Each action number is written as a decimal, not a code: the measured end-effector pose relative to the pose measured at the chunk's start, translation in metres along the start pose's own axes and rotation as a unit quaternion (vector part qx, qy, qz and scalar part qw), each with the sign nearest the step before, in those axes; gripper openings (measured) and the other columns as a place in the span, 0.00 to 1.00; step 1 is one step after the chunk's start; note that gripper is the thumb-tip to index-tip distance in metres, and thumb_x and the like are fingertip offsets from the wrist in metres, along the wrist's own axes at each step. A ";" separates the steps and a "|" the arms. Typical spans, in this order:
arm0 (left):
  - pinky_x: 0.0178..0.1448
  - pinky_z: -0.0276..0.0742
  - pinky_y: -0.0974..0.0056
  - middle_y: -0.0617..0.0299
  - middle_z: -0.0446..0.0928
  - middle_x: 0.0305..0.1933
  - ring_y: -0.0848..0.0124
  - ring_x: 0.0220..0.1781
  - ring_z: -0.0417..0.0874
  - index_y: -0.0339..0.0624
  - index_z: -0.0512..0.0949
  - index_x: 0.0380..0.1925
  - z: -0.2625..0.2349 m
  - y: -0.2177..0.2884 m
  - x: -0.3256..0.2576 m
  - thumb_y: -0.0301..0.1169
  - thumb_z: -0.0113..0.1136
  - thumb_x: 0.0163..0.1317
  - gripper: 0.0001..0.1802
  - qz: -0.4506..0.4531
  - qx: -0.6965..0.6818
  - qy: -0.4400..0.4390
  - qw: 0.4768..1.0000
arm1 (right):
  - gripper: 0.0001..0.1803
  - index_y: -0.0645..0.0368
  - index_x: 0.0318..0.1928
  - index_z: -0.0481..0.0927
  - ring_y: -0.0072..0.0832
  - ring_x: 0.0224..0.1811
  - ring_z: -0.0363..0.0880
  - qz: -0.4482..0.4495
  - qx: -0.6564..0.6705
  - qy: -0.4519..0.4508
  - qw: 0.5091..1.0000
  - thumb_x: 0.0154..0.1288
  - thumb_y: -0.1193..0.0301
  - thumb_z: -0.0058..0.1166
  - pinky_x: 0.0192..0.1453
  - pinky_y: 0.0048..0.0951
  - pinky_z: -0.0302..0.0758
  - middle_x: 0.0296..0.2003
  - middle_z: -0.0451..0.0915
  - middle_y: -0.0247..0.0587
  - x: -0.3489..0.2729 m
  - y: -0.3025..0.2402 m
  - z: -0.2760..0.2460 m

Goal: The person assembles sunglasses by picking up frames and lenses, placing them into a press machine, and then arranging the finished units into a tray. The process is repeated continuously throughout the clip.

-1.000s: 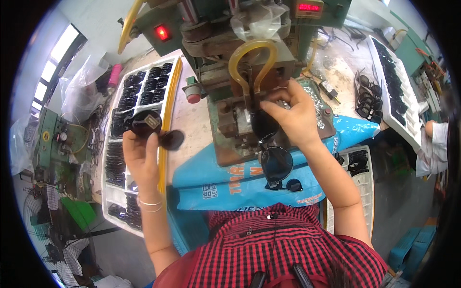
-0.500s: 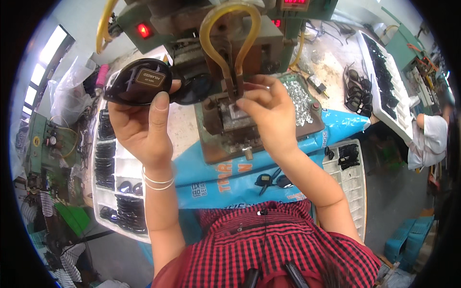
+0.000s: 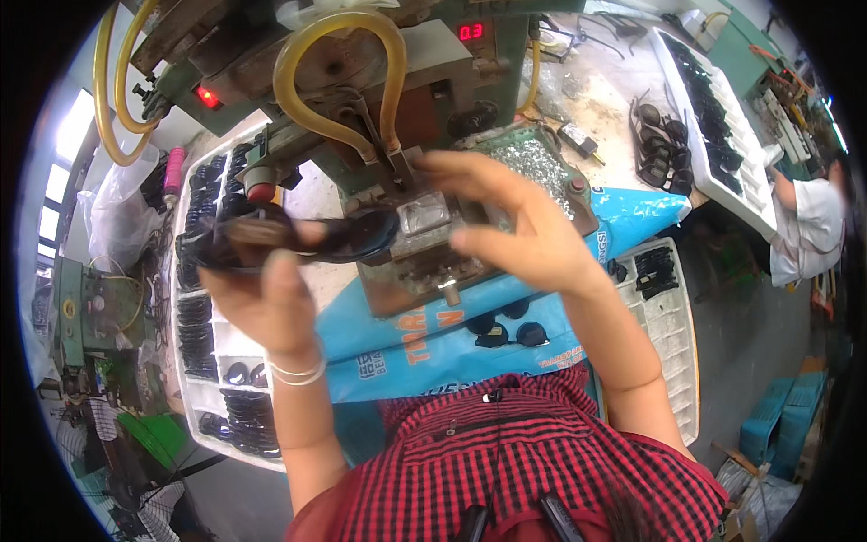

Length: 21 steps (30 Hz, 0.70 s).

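Head view: my left hand (image 3: 287, 312), blurred, thumb and fingers closed on one pair of sunglasses (image 3: 370, 239) above the worktop (image 3: 603, 86), toward its left edge; my right hand (image 3: 542, 237) loosely spread beside one metal block (image 3: 423, 217), apparently bare, contact unclear. Lettering: orange and dark print on one blue sheet (image 3: 637, 213); red digits, one display (image 3: 471, 32). Count: three white trays (image 3: 666, 343), one left, two right; dark eyewear (image 3: 533, 335) near the sheet's front edge, number uncertain.
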<state>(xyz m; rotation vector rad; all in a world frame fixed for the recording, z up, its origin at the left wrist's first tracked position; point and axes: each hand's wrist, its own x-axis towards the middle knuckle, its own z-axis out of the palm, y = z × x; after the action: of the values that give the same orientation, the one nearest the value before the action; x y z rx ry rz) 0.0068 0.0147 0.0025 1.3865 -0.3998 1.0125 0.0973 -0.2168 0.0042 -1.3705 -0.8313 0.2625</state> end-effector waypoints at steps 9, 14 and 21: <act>0.30 0.81 0.65 0.51 0.84 0.47 0.64 0.34 0.86 0.43 0.76 0.29 0.035 -0.013 -0.016 0.26 0.65 0.47 0.09 0.366 0.320 -0.352 0.800 | 0.08 0.55 0.35 0.85 0.48 0.62 0.73 0.002 -0.595 0.255 0.762 0.53 0.70 0.66 0.63 0.45 0.72 0.54 0.79 0.49 -0.025 0.107 -0.065; 0.32 0.81 0.67 0.55 0.84 0.46 0.65 0.36 0.86 0.44 0.77 0.28 0.027 -0.008 -0.021 0.29 0.65 0.47 0.09 0.318 0.347 -0.347 0.811 | 0.07 0.58 0.35 0.83 0.45 0.48 0.78 0.047 -0.514 0.257 0.817 0.54 0.74 0.64 0.54 0.42 0.73 0.39 0.82 0.46 -0.028 0.114 -0.076; 0.29 0.78 0.67 0.61 0.81 0.44 0.69 0.31 0.79 0.48 0.75 0.26 0.028 -0.016 -0.024 0.30 0.65 0.46 0.08 0.333 0.295 -0.297 0.845 | 0.09 0.63 0.44 0.82 0.30 0.43 0.82 0.015 -0.421 0.278 0.863 0.66 0.73 0.58 0.48 0.32 0.75 0.40 0.84 0.42 -0.031 0.109 -0.072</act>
<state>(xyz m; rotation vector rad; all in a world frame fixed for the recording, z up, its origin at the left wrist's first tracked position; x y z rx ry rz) 0.0154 -0.0177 -0.0201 2.2120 -1.1671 1.3100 0.1549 -0.2657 -0.1068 -2.1307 -0.4218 -0.5347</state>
